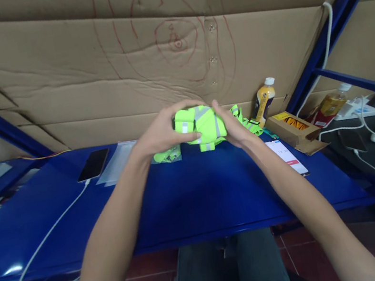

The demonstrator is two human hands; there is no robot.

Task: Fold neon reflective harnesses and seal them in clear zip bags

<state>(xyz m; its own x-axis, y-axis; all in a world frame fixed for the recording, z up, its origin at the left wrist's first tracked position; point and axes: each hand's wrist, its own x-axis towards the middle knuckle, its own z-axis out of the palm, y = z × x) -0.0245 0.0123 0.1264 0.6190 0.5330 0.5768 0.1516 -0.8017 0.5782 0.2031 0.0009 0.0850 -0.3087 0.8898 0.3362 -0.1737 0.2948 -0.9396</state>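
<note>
Above the back part of the blue table, a folded neon yellow-green reflective vest with silver-grey strips is held between both hands. My left hand grips its left side, thumb across the front and fingers over the top. Against its right edge presses my right hand, thumb up; its other fingers are mostly hidden. Below my left hand lies a clear bag with neon-yellow material in it. Just past my right hand is more neon-yellow reflective material, lying loose.
Clear plastic bags and a dark phone on a white cable lie at left. To the right are a lit phone, an open cardboard box and a drink bottle. A cardboard wall closes the back.
</note>
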